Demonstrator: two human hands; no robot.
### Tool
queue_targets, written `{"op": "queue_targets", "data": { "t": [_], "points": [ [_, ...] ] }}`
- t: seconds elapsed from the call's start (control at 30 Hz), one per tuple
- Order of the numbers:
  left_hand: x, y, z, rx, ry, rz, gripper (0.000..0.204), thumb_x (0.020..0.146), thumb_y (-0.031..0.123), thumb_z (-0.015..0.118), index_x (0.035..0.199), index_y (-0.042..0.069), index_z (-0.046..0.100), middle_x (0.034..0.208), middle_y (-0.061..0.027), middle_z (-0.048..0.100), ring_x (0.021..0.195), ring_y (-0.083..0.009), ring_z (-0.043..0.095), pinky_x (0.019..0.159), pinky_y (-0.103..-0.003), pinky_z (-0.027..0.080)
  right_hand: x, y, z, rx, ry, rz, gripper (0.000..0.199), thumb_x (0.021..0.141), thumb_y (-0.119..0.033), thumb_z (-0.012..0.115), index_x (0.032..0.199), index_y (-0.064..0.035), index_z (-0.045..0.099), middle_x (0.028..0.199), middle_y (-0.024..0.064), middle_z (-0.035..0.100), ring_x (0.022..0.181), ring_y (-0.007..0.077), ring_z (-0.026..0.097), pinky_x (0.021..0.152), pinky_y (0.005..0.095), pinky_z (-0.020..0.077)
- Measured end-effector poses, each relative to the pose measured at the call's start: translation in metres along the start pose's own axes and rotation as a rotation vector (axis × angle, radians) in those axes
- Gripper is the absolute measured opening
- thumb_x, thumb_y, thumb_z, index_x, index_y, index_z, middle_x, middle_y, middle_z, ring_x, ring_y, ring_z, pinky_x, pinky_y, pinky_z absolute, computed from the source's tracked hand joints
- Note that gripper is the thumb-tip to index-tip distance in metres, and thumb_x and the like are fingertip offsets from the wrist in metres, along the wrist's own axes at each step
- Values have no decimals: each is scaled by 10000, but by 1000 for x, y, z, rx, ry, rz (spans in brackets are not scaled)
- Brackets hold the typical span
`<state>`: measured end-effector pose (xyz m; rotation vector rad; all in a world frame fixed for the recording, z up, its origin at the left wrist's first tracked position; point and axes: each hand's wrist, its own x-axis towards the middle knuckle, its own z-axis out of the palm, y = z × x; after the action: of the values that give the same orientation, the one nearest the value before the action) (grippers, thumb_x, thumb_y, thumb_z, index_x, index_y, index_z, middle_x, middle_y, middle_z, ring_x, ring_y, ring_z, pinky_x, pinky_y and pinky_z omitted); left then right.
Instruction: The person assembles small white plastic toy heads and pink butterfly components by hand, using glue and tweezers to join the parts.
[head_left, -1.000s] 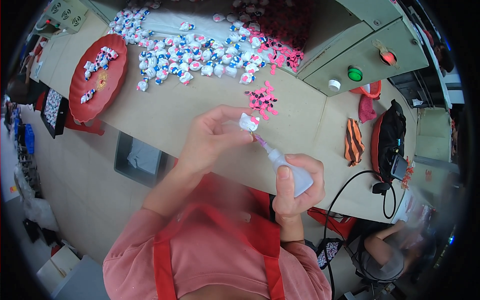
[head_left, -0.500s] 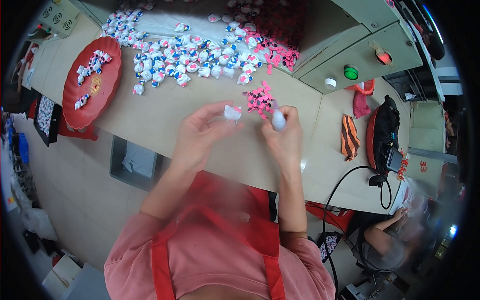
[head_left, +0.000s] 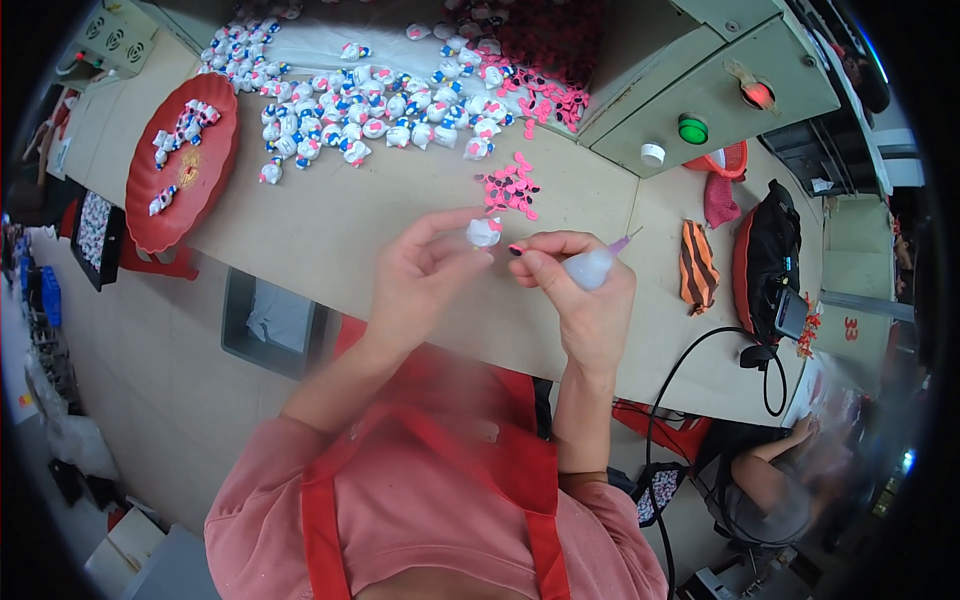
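Note:
Between the thumb and fingers of my left hand (head_left: 425,270) is a small white figurine (head_left: 484,232) with a pink spot. My right hand (head_left: 590,300) pinches a little pink-and-black piece (head_left: 516,250) at its fingertips, close to the figurine but apart from it. The same hand also holds a white squeeze bottle (head_left: 588,268) against the palm, its thin purple needle tip (head_left: 620,243) pointing away to the right. Just beyond my hands lies a small heap of pink and dark pieces (head_left: 510,188) on the table (head_left: 330,220).
Many white-and-blue figurines (head_left: 350,115) spread across the far side of the table. A red scalloped tray (head_left: 150,215) with several figurines stands at left. At right are a green machine panel (head_left: 640,120), a striped orange pouch (head_left: 697,265) and a black bag (head_left: 765,260). A person (head_left: 775,480) sits lower right.
My right hand has drawn back from the pink heap and now pinches one piece. The bottle's tip has swung from pointing up to the right. My left hand has shifted rightward with the figurine.

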<state>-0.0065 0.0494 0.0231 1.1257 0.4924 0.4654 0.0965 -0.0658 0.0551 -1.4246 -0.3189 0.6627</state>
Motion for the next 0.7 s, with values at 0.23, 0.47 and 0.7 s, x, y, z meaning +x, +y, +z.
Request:
{"op": "queue_targets", "data": {
  "t": [0.23, 0.47, 0.7],
  "points": [
    [-4, 3, -5, -34, -42, 106, 343, 803, -102, 547, 1139, -57, 494, 1054, -138, 589, 959, -171, 582, 809, -257, 486, 1, 0, 17, -192, -68, 5, 89, 733, -29, 690, 793, -4, 629, 745, 14, 613, 665, 73, 539, 620, 220, 443],
    [1, 4, -17, -102, -114, 82, 308, 791, -81, 571, 1093, -46, 517, 1083, -167, 569, 977, -199, 577, 833, -304, 489, -3, -4, 23, -227, 29, 27, 118, 722, -17, 692, 825, -4, 638, 760, 21, 626, 712, 63, 564, 641, 214, 452],
    [-8, -10, 7, 29, 3, 396, 245, 817, -47, 525, 1059, -22, 549, 1094, -126, 561, 1009, -175, 539, 859, -292, 437, -3, 5, 10, -159, -38, -5, 133, 719, 12, 675, 849, 0, 652, 797, 30, 638, 745, 77, 577, 668, 214, 455]
  ]
}}
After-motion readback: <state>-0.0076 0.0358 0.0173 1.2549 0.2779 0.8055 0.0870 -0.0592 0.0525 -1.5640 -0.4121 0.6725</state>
